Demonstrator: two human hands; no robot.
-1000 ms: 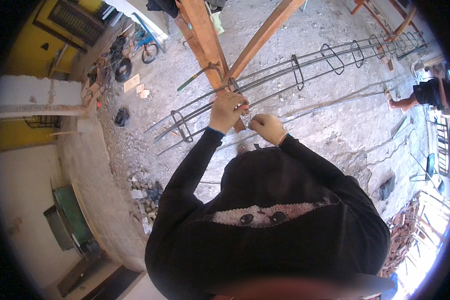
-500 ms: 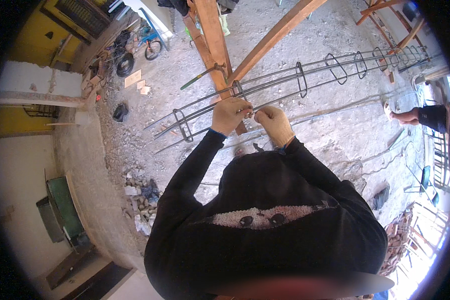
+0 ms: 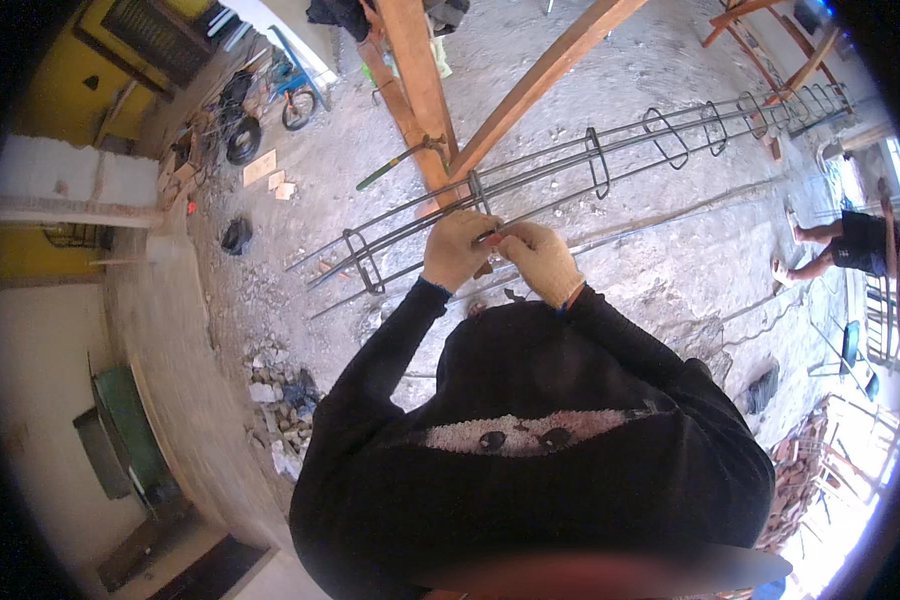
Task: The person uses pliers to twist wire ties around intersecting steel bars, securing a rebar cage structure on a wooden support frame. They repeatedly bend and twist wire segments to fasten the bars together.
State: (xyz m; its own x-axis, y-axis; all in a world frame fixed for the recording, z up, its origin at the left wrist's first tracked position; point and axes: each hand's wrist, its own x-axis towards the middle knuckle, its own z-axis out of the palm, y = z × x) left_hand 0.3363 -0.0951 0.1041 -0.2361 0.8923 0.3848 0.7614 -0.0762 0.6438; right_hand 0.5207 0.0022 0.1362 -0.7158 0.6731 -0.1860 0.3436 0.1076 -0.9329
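Observation:
Both my hands wear cream work gloves and meet just beside the near side of a long rebar cage (image 3: 595, 165). My left hand (image 3: 456, 250) is closed in a pinch close to a square stirrup (image 3: 476, 188) on the cage. My right hand (image 3: 542, 262) is pinched too, its fingertips against those of the left. Something small and reddish shows between the fingertips; whether it is a bare fingertip or a held piece I cannot make out. Another stirrup (image 3: 363, 262) stands nearer the cage's left end.
Wooden posts (image 3: 418, 80) and a slanting brace (image 3: 550, 85) rise beyond the cage. A green-handled tool (image 3: 390, 170) rests against the timber. Rubble (image 3: 280, 400) lies at the left, a bicycle (image 3: 298, 108) at the far left. Another person's legs (image 3: 820, 248) are at the right.
My right hand has moved left and now touches the left hand's fingertips. The view has shifted slightly. More of the other person's legs shows at the right.

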